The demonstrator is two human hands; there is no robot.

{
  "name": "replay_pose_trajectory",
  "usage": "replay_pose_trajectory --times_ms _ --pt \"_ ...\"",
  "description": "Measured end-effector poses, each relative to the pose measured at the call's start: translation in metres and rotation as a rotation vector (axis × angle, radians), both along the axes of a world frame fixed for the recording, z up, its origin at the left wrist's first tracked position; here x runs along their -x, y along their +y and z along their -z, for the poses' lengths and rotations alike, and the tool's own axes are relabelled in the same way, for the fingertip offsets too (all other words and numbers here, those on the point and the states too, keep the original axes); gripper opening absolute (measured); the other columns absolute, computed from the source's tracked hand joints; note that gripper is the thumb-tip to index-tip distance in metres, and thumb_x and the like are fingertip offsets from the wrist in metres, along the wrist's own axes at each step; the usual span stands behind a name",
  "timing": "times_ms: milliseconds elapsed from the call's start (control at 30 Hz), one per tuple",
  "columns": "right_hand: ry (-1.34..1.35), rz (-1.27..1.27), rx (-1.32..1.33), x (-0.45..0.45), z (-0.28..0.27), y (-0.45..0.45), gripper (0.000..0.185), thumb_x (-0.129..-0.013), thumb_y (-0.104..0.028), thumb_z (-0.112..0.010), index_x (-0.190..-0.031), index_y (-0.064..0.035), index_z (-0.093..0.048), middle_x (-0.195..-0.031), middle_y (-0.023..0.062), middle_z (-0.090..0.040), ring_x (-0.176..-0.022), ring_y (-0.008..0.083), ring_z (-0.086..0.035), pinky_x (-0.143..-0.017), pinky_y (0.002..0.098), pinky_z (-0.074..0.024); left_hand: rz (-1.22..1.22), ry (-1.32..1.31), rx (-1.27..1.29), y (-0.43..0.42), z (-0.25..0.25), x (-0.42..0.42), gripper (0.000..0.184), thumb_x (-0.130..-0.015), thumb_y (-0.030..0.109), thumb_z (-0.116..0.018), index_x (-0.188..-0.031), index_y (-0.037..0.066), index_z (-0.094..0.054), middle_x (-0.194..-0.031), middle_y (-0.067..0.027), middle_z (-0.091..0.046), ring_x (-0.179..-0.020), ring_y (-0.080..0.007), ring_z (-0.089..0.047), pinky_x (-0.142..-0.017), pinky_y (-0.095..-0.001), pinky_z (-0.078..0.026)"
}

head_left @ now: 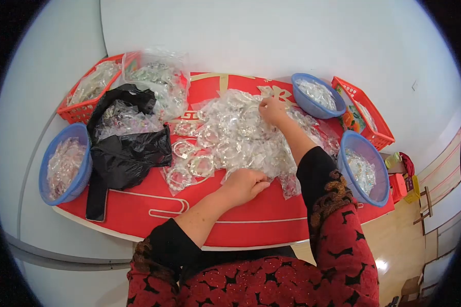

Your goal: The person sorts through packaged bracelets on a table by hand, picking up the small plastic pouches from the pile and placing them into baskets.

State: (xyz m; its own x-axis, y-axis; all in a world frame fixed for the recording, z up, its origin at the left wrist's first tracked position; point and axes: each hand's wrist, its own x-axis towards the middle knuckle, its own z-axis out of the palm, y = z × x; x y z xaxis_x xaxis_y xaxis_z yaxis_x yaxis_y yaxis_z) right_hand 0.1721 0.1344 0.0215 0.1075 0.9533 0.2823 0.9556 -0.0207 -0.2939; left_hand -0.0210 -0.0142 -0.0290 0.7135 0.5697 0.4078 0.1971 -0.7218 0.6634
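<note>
A heap of small clear plastic packets (233, 130) spreads over the middle of the red tabletop (261, 225). Some packets show round, bracelet-like pieces (201, 165) inside. At the near edge of the heap rests my left hand (245, 185), its fingers curled under and its thumb pointing right; whatever those fingers may hold is hidden. My right hand (273, 110) reaches to the far right part of the heap. Its fingers are bent down and closed at the packets, and I cannot make out what is between them.
Left of the heap are a black plastic bag (130, 161), a clear bag (161, 84), a red basket (76, 112) and a blue basin (84, 180), all holding packets. On the right stand a far blue basin (316, 111), a near blue basin (346, 166) and a red basket (381, 138). A dark phone-like object (97, 205) lies front left.
</note>
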Motion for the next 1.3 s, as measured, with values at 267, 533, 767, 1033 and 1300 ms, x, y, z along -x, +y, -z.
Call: replay_pose_trajectory --times_ms 267,533,767,1033,1300 --pt "0.974 -0.195 -0.32 -0.007 -0.027 -0.083 0.011 -0.072 -0.015 -0.058 -0.07 -0.0041 -0.058 -0.059 0.0033 -0.053 -0.052 0.0122 -0.05 -0.05 0.0252 -0.04 -0.023 -0.124 0.324 0.006 0.0 0.001 0.017 -0.079 0.018 -0.056 -0.085 0.001 -0.059 -0.063 -0.0064 -0.056 -0.056 -0.0117 -0.051 -0.05 -0.0252 -0.041" --pt "1.714 -0.303 0.031 0.022 0.006 -0.185 0.007 -0.08 -0.01 -0.055 -0.085 -0.0071 -0.051 -0.064 -0.0023 -0.049 -0.051 0.0058 -0.045 -0.043 0.0186 -0.035 0.014 -0.65 0.885 0.002 -0.012 0.002 0.045 -0.078 0.021 -0.061 -0.112 0.001 -0.042 -0.084 -0.0039 -0.051 -0.053 -0.0068 -0.047 -0.044 -0.0172 -0.039" --pt "1.422 -0.476 -0.057 0.03 0.01 -0.192 0.027 -0.081 -0.01 -0.054 -0.105 -0.0033 -0.047 -0.069 -0.0017 -0.049 -0.056 0.0042 -0.044 -0.046 0.0176 -0.035 0.002 -0.767 1.005 0.007 -0.014 0.006 0.018 -0.078 0.013 -0.059 -0.094 0.007 -0.054 -0.077 0.0002 -0.056 -0.068 -0.0094 -0.054 -0.052 -0.0211 -0.043" --pt "1.197 -0.24 -0.303 0.011 0.019 -0.182 0.021 -0.079 -0.01 -0.055 -0.098 -0.001 -0.053 -0.077 -0.0008 -0.052 -0.063 0.004 -0.044 -0.057 0.0192 -0.038 0.031 -0.981 1.201 0.017 -0.012 0.016 0.014 -0.08 0.013 -0.057 -0.092 0.011 -0.051 -0.078 -0.0006 -0.057 -0.071 -0.0182 -0.06 -0.053 -0.0248 -0.046" --pt "0.918 -0.237 -0.512 0.009 0.004 -0.189 0.026 -0.077 -0.012 -0.059 -0.099 -0.0001 -0.054 -0.073 -0.0013 -0.053 -0.059 0.0039 -0.044 -0.05 0.0193 -0.0364 -0.046 -0.833 1.047 0.004 -0.02 0.007 0.014 -0.081 0.011 -0.055 -0.095 0.009 -0.052 -0.082 -0.0032 -0.059 -0.067 -0.0185 -0.061 -0.05 -0.0245 -0.049"
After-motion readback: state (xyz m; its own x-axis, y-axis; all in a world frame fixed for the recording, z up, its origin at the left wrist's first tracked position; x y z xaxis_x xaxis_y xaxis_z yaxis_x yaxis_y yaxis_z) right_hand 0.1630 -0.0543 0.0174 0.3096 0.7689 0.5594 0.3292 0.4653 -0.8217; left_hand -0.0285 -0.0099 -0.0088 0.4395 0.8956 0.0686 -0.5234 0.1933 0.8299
